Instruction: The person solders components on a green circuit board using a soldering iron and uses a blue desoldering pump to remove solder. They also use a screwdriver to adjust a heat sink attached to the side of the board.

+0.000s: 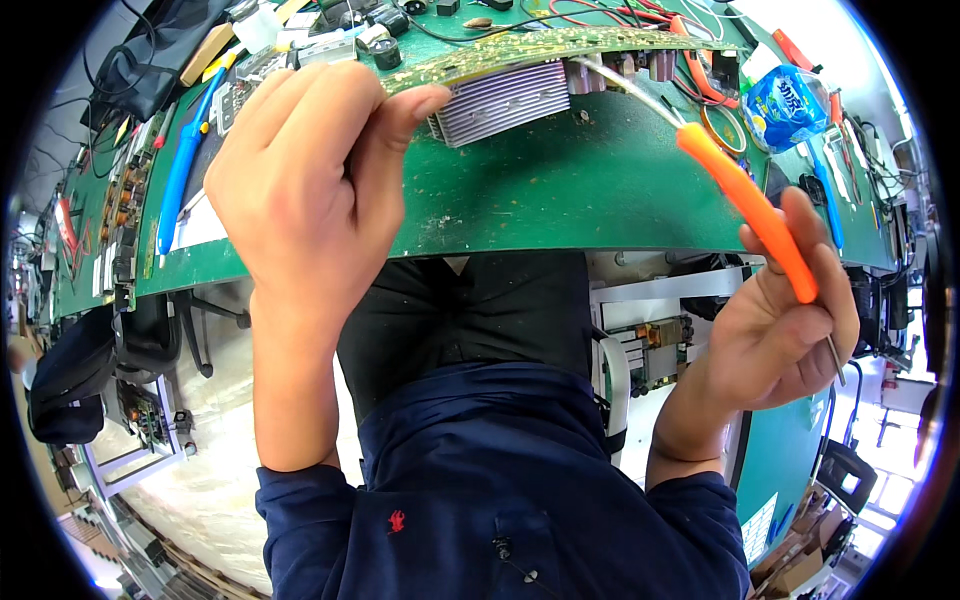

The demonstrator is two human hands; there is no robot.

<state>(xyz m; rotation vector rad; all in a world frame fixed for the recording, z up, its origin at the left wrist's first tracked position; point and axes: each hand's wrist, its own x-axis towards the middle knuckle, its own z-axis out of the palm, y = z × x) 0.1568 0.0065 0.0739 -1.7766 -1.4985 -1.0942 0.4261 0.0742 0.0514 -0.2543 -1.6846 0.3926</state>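
Observation:
A green circuit board [530, 42] is tipped up at the far side of the green bench, its underside showing a silver finned heat sink [505, 103]. My left hand [300, 170] pinches the board's left end between thumb and curled fingers. In my right hand [785, 310], held out over the bench's front edge, is an orange-handled tool [745, 190]. Its pale shaft runs up and left to the board's right part; whether it touches the board I cannot tell. A thin metal rod [838, 362] sticks out below my right fingers.
A blue pen-shaped tool [185, 165] lies left of my left hand, near a row of circuit boards [125, 215]. On the right are a blue plastic packet [788, 108], a tape roll [724, 130] and red cables [690, 60]. Small parts and wires crowd the back.

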